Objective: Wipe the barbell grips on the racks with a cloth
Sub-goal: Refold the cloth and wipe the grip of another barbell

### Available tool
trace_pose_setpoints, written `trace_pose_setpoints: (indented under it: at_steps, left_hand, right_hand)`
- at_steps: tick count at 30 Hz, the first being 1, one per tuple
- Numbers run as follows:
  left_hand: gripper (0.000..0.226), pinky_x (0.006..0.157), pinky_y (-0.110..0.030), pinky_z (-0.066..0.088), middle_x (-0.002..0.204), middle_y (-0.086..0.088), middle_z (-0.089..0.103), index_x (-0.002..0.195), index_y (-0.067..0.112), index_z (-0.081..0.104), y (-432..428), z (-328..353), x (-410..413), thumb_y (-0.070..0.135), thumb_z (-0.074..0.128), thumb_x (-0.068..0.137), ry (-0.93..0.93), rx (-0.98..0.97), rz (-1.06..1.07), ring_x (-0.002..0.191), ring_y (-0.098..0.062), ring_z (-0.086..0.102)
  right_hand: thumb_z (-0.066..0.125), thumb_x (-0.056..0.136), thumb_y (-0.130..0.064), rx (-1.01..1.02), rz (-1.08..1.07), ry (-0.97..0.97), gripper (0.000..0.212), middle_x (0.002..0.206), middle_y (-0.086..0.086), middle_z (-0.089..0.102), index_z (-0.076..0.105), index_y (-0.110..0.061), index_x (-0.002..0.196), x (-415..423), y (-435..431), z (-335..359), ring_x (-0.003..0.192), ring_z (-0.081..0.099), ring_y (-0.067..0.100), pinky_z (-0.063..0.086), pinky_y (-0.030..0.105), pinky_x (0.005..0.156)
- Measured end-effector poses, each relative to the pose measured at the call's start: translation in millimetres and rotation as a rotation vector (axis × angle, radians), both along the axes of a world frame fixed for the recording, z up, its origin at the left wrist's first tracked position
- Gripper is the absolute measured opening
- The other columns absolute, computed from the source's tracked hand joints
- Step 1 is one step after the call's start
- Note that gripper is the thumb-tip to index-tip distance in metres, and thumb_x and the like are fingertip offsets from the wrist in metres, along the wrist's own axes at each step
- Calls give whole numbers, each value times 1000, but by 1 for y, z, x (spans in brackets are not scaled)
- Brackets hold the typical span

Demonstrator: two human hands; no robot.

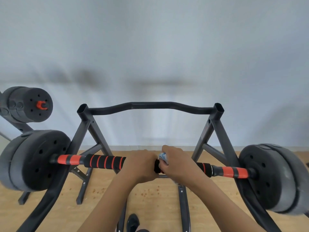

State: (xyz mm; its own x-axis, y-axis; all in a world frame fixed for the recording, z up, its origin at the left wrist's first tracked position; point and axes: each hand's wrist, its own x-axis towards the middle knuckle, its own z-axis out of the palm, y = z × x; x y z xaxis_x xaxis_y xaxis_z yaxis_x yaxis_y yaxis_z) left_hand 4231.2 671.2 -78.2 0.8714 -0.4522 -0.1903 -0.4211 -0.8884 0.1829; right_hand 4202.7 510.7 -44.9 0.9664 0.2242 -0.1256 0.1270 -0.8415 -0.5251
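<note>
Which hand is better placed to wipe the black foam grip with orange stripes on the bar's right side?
Right. The right hand holds the white-and-blue cloth on the barbell beside that black orange-striped foam grip; the left hand just grips the barbell, without cloth.

I can't read any txt here. Reddish sticker on right rack upright (204, 131): too small, illegible. Raised marks on right weight plate (269, 147): blurred, can't make out.

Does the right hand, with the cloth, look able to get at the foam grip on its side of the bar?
Probably yes. The right hand grips the cloth, and the right foam grip lies bare just beside its wrist, with nothing between them.
</note>
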Motion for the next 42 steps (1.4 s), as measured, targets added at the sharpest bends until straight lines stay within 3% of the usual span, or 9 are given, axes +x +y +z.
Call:
trace_pose_setpoints:
  at_steps: [7,13,16,19,22,25,28,37,42]
  left_hand:
    - [27,38,-31,45,50,11,49,64,26,54,3,-29,-20,8,74,64,-365,-39,7,42,-13,48]
    - [37,44,-26,28,52,8,48,62,21,50,0,-30,-34,14,86,58,-440,-114,41,43,-15,45]
    - [42,41,-25,38,54,9,47,66,21,52,1,-31,-36,26,93,56,-419,-138,58,44,-12,45]
    - [41,39,-27,47,53,11,46,67,22,54,0,-34,-34,30,93,56,-418,-116,78,42,-12,47]
    - [40,39,-28,49,52,12,45,67,23,52,2,-36,-30,28,91,57,-383,-70,92,41,-13,47]
    - [28,49,-31,55,58,10,53,75,25,59,1,-29,-27,32,85,65,-312,-28,89,49,-14,56]
    - [12,67,-31,59,73,10,61,91,30,63,-2,-20,-19,37,69,84,-272,57,46,68,-13,64]
    - [18,70,-33,61,68,7,64,83,29,65,-2,7,17,45,67,78,73,79,-35,66,-12,65]
    - [34,47,-33,48,56,11,45,69,26,44,-6,-20,-7,33,77,74,-415,10,-105,47,-13,45]
  right_hand:
    - [53,100,-27,20,-22,-17,16,77,-10,52,45,-24,86,-5,3,-5,68,50,7,36,22,59]
    - [59,98,-33,153,-33,80,21,78,-8,59,49,-28,80,6,-9,-4,71,58,11,45,25,63]
    - [60,99,-35,271,-207,-171,12,83,-10,60,58,-26,92,19,-30,5,75,56,9,45,27,70]
    - [64,98,-28,-111,-3,-457,7,101,-8,66,67,-23,103,25,-44,14,90,57,12,48,31,85]
    - [62,100,-31,-288,211,-213,16,110,-7,67,72,-24,110,18,-39,7,99,58,14,46,32,93]
    - [61,101,-33,35,47,48,20,104,-4,70,75,-20,107,8,-39,-3,95,63,14,49,29,88]
    - [60,102,-36,48,8,-13,20,102,-6,66,74,-23,107,2,-40,-15,95,58,12,47,30,86]
    - [66,98,-20,81,80,-139,14,109,-13,63,71,-27,109,5,-41,-20,101,48,9,35,23,82]
    - [63,98,-23,-37,98,-207,18,110,-12,60,67,-32,114,8,-40,-22,101,46,10,42,33,93]
